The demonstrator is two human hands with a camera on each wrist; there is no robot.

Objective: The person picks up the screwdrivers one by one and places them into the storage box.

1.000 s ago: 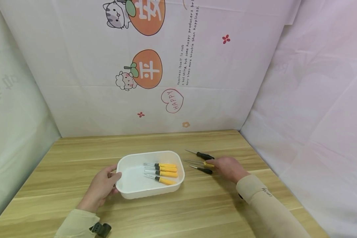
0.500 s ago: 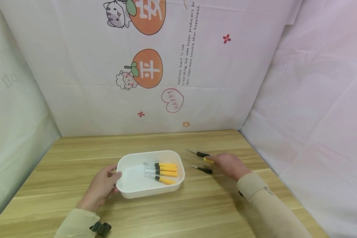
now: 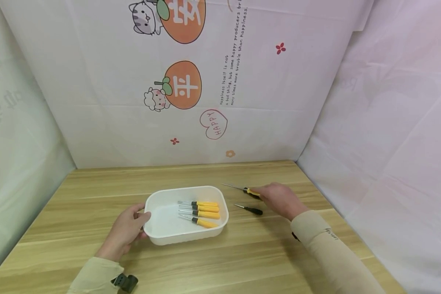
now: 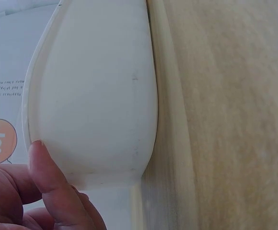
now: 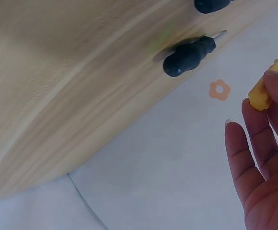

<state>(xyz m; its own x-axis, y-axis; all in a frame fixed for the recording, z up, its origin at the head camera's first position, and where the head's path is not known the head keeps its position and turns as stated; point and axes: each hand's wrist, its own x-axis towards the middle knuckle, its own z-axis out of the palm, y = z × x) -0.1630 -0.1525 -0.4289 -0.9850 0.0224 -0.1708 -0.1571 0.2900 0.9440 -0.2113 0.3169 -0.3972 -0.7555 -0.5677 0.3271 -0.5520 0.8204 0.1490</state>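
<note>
My right hand (image 3: 277,199) pinches the yellow-handled screwdriver (image 3: 250,192) above the wooden tabletop (image 3: 264,261), shaft pointing left at the white plastic tub (image 3: 161,239); my left hand (image 3: 126,230) grips its left rim.

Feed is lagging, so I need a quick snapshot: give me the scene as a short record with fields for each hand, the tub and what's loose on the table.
left hand: grips the tub's left rim
right hand: pinches a yellow-handled screwdriver, lifted off the table
tub: white, on the wooden table, three yellow-handled screwdrivers inside
loose on table: black-handled screwdrivers; one clear in the head view, two handles in the right wrist view
</note>
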